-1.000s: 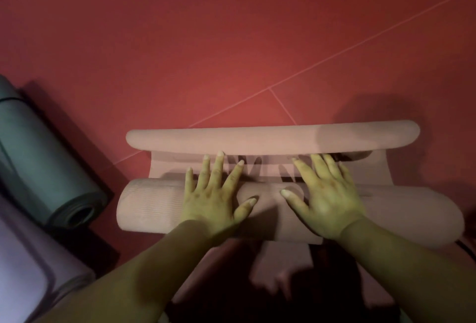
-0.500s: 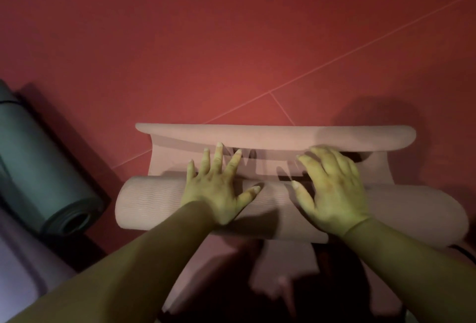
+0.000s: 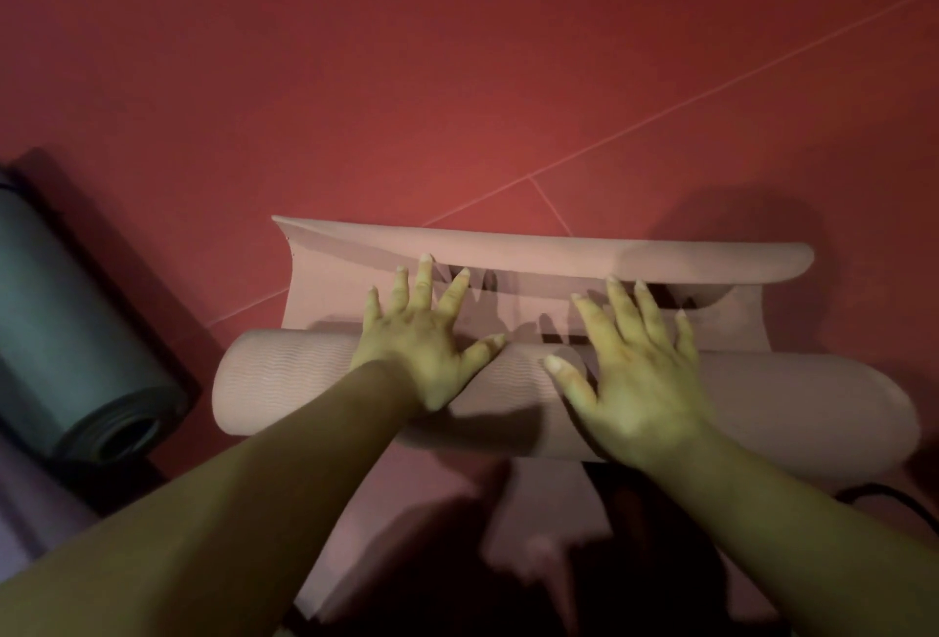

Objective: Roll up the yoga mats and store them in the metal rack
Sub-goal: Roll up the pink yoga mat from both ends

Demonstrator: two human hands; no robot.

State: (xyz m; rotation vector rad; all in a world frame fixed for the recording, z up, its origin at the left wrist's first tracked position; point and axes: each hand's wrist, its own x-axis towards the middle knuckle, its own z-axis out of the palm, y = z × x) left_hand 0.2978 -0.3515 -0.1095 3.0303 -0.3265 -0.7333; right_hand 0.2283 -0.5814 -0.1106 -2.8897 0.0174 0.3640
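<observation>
A pink yoga mat [image 3: 284, 382] lies across the red floor in front of me, mostly wound into a thick roll. A short flat strip of it remains beyond the roll, and its far edge [image 3: 533, 250] curls upward. My left hand [image 3: 421, 336] presses flat on top of the roll with fingers spread. My right hand [image 3: 635, 372] rests on the roll to the right, fingers straight and reaching onto the flat strip. The metal rack is not in view.
A rolled grey-green mat [image 3: 66, 331] lies at the left, its open end facing me. Part of a pale lilac mat [image 3: 30, 514] shows at the lower left. A dark cable [image 3: 884, 494] curves at the lower right. Red tiled floor [image 3: 457, 77] stretches beyond.
The roll has advanced away from me, shortening the flat strip. The curled far edge has loosened and lifted at its left end. Both hands stay flat on the roll.
</observation>
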